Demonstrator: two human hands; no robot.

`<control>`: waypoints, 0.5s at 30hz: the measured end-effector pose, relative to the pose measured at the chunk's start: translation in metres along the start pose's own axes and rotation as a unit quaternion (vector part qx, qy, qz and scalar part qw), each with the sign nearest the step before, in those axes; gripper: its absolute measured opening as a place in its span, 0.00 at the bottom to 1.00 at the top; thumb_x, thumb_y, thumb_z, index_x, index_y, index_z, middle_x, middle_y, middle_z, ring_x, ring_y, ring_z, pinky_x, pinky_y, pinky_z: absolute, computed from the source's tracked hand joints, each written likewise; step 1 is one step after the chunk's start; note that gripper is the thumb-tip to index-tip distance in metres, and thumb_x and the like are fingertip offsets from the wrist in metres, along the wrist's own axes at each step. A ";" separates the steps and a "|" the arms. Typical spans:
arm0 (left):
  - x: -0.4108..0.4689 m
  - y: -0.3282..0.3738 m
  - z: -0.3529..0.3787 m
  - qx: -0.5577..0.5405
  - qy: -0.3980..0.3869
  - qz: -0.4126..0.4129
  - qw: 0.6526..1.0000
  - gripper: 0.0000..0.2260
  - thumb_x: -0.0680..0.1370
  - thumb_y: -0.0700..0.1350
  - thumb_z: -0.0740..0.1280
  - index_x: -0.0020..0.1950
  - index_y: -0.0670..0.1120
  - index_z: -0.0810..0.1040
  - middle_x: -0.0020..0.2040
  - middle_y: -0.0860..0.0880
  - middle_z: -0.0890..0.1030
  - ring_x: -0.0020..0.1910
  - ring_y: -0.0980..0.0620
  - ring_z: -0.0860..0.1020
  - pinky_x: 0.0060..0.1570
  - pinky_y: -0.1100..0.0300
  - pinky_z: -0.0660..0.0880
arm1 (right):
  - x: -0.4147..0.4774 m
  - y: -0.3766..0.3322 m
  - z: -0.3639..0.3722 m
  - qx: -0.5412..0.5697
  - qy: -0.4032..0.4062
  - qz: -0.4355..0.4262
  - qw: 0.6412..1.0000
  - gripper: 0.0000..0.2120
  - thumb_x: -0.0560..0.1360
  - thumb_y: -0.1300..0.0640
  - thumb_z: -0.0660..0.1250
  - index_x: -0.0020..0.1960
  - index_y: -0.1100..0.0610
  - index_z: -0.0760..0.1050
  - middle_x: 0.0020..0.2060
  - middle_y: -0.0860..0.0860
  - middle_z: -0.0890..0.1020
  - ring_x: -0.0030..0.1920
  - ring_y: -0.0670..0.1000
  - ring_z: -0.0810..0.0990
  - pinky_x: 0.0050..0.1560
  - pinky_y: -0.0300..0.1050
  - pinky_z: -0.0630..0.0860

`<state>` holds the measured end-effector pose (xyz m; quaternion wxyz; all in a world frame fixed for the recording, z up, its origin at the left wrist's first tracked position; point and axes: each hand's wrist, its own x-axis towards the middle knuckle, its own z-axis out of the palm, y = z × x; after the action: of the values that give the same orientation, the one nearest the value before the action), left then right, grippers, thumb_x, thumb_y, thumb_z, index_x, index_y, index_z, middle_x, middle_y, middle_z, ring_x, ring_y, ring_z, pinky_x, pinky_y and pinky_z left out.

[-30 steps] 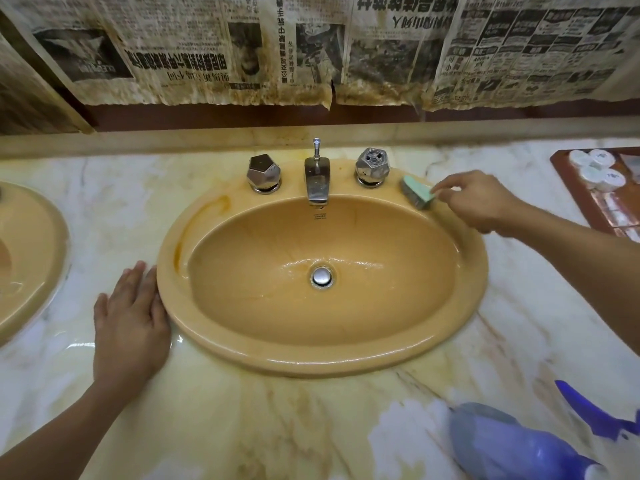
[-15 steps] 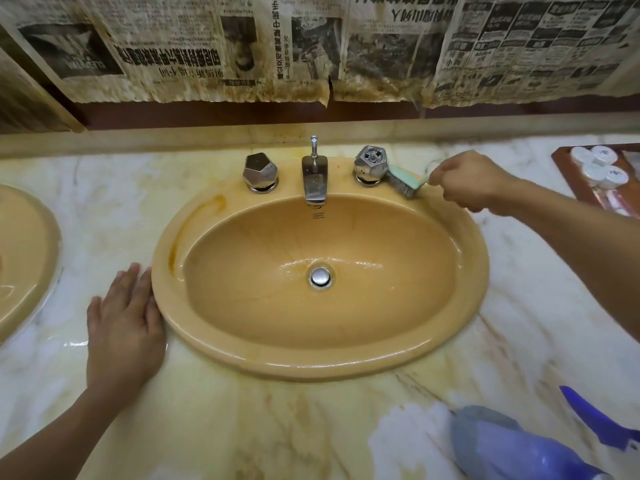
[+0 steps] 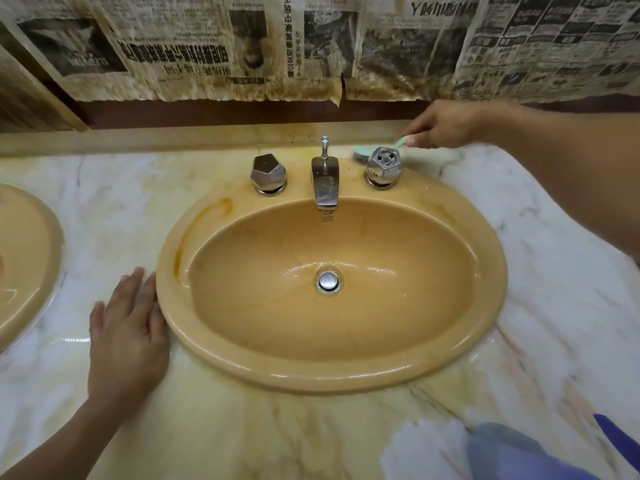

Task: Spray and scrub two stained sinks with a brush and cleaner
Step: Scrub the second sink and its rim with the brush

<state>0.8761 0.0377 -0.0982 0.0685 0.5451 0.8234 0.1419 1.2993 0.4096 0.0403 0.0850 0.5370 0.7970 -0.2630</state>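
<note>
Scrubbing is at the back edge of the sink [image 3: 346,379]: the brush [image 3: 362,154] lies with its green head just behind the right knob [image 3: 383,167], between that knob and the ledge [image 3: 173,136], and your right hand [image 3: 446,124] pinches the handle end with curled fingers [image 3: 414,133]. Your left hand [image 3: 128,337] lies flat on the worktop [image 3: 571,306], fingers straight and only slightly apart, its thumb side touching the sink rim on the left. Work the bristles in short strokes round the base of the knob; a low handle angle should let the head reach under the knob's overhang. Press through the wrist, since a grip so far back on the handle likely gives little force. Then carry the brush on past the spout [image 3: 324,183] to the left knob [image 3: 268,173] and to the dark orange stain [image 3: 207,216] on the left of the rim, which looks untreated. The right hand is blurred, so the exact finger placement cannot be read. The knob hides part of the brush head, and bristle contact with the surface cannot be confirmed. The bottle [image 3: 519,455] at lower right is cut off by the frame. The second sink [image 3: 27,271] shows only its right edge at far left.
</note>
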 end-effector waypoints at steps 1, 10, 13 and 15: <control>0.000 0.000 0.000 0.003 0.000 -0.001 1.000 0.26 0.85 0.54 0.46 0.81 0.52 0.63 0.83 0.51 0.60 0.82 0.54 0.53 0.80 0.47 0.45 | -0.003 0.003 -0.003 -0.016 -0.008 -0.001 1.000 0.16 0.83 0.51 0.66 0.69 0.50 0.79 0.59 0.52 0.83 0.54 0.51 0.78 0.59 0.49 0.74; 0.001 -0.002 0.000 0.008 -0.007 -0.005 1.000 0.26 0.85 0.55 0.45 0.82 0.52 0.62 0.83 0.52 0.59 0.82 0.56 0.51 0.80 0.48 0.44 | 0.022 -0.042 -0.012 -0.128 -0.045 -0.063 0.989 0.15 0.83 0.53 0.65 0.70 0.49 0.78 0.63 0.49 0.81 0.58 0.51 0.76 0.59 0.46 0.68; 0.001 0.000 0.001 0.008 -0.004 -0.006 1.000 0.26 0.84 0.54 0.46 0.82 0.51 0.63 0.83 0.51 0.60 0.82 0.54 0.52 0.80 0.47 0.45 | 0.021 -0.035 -0.009 -0.132 -0.026 -0.071 0.988 0.15 0.83 0.53 0.65 0.69 0.48 0.79 0.64 0.48 0.82 0.62 0.53 0.77 0.66 0.50 0.71; 0.001 0.000 0.000 0.013 -0.003 -0.002 1.000 0.26 0.84 0.53 0.46 0.82 0.51 0.63 0.83 0.50 0.60 0.82 0.53 0.53 0.80 0.47 0.46 | 0.022 -0.035 -0.007 -0.130 -0.024 -0.077 0.988 0.15 0.83 0.54 0.65 0.69 0.48 0.79 0.65 0.47 0.82 0.63 0.52 0.77 0.69 0.52 0.71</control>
<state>0.8761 0.0386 -0.0984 0.0645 0.5450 0.8259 0.1294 1.2600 0.4208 0.0490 0.1529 0.4521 0.8609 -0.1762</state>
